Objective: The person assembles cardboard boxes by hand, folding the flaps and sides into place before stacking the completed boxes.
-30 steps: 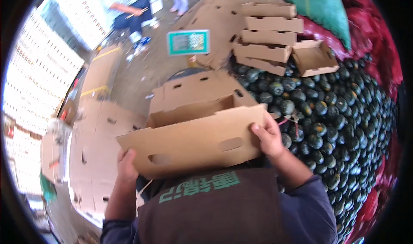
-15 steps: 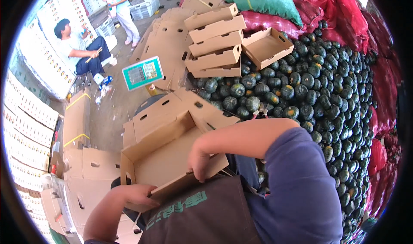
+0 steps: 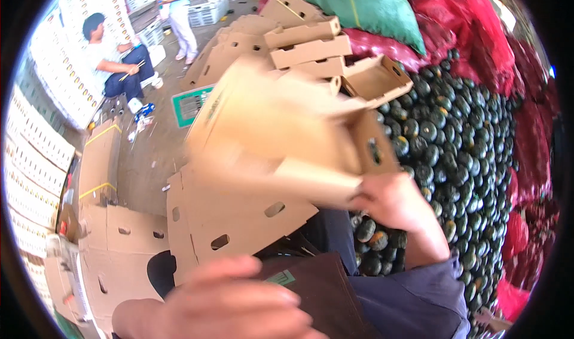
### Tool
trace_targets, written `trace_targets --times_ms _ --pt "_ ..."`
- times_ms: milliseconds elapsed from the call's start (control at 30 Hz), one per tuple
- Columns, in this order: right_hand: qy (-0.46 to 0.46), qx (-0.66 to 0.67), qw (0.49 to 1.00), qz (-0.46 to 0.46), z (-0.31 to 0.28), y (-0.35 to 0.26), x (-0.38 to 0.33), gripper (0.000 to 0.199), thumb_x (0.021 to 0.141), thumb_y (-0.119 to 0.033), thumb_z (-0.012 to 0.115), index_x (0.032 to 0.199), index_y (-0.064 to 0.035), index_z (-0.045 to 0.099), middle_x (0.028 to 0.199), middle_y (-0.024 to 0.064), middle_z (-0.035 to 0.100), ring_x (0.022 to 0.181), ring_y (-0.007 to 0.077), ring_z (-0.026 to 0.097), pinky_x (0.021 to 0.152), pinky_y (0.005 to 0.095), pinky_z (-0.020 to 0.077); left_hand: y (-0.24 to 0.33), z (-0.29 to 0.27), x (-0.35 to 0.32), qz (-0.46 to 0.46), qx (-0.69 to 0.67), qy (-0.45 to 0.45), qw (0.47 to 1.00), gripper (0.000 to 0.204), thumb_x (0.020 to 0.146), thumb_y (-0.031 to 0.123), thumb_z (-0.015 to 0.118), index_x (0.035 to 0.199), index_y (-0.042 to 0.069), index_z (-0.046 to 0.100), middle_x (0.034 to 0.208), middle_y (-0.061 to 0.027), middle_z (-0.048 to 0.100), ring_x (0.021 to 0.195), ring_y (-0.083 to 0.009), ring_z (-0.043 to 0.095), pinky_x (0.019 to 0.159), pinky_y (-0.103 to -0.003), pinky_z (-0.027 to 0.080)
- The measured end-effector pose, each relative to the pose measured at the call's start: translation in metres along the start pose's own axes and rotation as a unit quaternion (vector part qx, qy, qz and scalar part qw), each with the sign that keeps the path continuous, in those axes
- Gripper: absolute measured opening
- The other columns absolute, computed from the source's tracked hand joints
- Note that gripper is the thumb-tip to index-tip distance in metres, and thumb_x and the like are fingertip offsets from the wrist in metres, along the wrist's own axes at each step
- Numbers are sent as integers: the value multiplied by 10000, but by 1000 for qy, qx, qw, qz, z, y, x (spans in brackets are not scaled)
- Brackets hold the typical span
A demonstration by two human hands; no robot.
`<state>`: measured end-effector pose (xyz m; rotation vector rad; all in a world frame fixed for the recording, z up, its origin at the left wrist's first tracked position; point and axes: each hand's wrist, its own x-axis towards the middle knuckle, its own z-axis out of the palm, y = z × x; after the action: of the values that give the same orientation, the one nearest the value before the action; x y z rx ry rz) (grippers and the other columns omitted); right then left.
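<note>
Right hand (image 3: 391,202) grip closed on the blurred cardboard box (image 3: 287,129), held above the flattened cartons (image 3: 239,213) beside the dark squash pile (image 3: 454,141). Left hand (image 3: 233,303) blurred, grip state indeterminate.

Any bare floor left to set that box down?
Some: grey concrete floor between the green scale and the flat cardboard sheets. Right side is packed with dark green squashes; stacked boxes fill the top. The right hand grips the blurred box.

brown carton (image 3: 287,129) mid-frame (blurred) | stacked brown cartons (image 3: 308,46) behind | white boxes (image 3: 36,153) stacked left
</note>
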<state>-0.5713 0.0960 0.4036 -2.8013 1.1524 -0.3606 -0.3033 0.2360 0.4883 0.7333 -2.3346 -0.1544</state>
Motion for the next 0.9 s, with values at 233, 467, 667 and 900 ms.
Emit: trace_targets --times_ms 233,467,667,900 --pt "161 -231 910 303 -45 153 122 434 823 -215 524 1221 -89 405 1200 130 493 1013 310 545 778 414 488 8 31 26 40 -143 115 982 141 743 180 609 827 87 676 832 -16 636 800 -163 581 845 -391 445" --pt "-238 -44 970 -9 90 39 118 500 723 -478 590 1114 -171 533 935 154 608 880 325 580 730 428 460 4 29 4 50 -129 162 977 177 759 140 596 880 32 665 905 -72 645 834 -196 584 770 -342 475" --pt "-371 50 924 79 155 48 83 944 617 -621 617 1302 -25 360 1233 209 470 1124 331 464 917 383 393 -3 13 -17 103 -121 52 986 230 729 106 614 952 82 666 969 -83 639 791 -209 598 706 -305 502" --pt "-274 153 949 30 145 68 53 842 637 -420 710 1297 -34 359 1209 199 489 1104 325 476 896 386 398 -62 42 -188 -607 129 -374 689 937 629 333 748 1343 5 236 1319 -231 342 1188 -418 346 979 -424 342"
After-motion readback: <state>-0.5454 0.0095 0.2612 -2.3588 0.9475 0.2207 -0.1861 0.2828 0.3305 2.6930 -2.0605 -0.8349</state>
